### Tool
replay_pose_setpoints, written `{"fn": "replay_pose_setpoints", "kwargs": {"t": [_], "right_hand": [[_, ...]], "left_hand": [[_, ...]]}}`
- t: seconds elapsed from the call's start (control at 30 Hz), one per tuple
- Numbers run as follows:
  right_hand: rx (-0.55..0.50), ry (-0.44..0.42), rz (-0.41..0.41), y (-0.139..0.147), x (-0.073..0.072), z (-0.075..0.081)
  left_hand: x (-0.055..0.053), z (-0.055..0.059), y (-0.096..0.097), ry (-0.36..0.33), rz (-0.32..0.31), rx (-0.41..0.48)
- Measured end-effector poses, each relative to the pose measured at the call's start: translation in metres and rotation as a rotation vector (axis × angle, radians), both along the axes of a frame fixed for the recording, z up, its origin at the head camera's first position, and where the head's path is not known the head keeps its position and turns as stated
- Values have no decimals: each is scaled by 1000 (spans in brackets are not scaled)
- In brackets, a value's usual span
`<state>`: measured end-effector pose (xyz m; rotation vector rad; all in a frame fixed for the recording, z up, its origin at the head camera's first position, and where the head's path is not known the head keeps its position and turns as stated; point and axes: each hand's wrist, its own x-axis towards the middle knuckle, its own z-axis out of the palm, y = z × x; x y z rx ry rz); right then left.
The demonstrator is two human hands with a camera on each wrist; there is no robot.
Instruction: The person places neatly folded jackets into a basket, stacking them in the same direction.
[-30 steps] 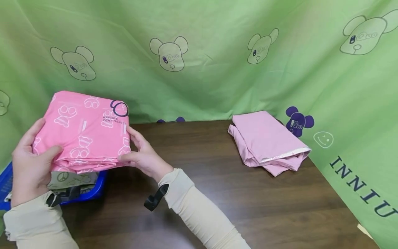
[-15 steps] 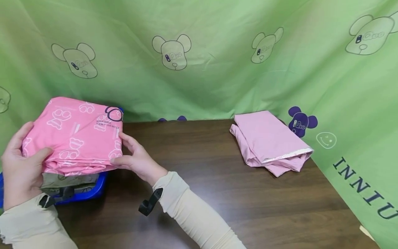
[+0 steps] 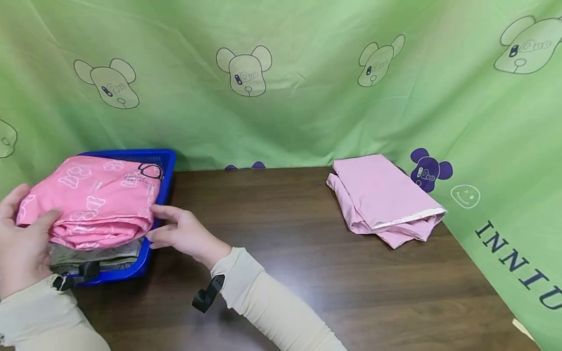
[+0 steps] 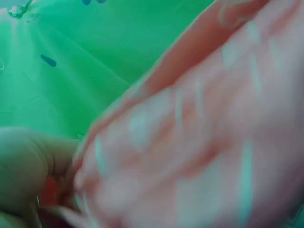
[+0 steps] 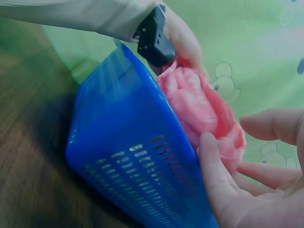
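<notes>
Cloth point(image 3: 94, 200) is overlapping basket point(image 3: 167, 179); left hand point(image 3: 22, 243) is pinching its 8 o'clock edge; right hand point(image 3: 189, 237), fingers spread, is hovering beside 4 o'clock.

Green curtain point(image 3: 307, 122): dark capitals "INNIU" point(image 3: 513, 258); winking smiley point(image 3: 466, 196); bear heads point(image 3: 248, 87) with small lettering beginning "Q", rest unclear. Pink folded cloth point(image 3: 96, 195): small print, "BEFORE VERY GENTLE" point(image 3: 139, 180), partly blurred.
</notes>
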<state>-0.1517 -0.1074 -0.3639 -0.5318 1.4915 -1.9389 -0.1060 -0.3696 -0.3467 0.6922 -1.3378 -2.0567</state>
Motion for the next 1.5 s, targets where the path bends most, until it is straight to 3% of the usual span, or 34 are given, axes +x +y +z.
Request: {"fn": "replay_pose_setpoints", "kwargs": {"t": [0.07, 0.2, 0.4, 0.5, 0.67, 0.9, 1.03, 1.33, 1.5], "right_hand": [[25, 18, 26, -1, 3, 0], [70, 51, 48, -1, 7, -3], [32, 27, 6, -1, 7, -6], [2, 7, -7, 0, 7, -7], [-3, 10, -22, 4, 5, -9], [21, 57, -67, 14, 2, -11], [24, 91, -91, 21, -2, -13], [6, 149, -172, 39, -9, -11], [28, 206, -193, 50, -13, -12]], "left_hand": [[0, 0, 0, -82, 25, -5], [3, 3, 1, -239, 18, -32], [8, 12, 9, -370, 38, -85], [11, 20, 16, -404, 38, -123], [9, 31, 31, -326, 30, -215], [1, 31, 52, -455, -14, -619], [0, 30, 61, -449, -29, -681], [2, 39, 78, -310, -85, -703], [2, 39, 89, -272, -112, -744]]}}
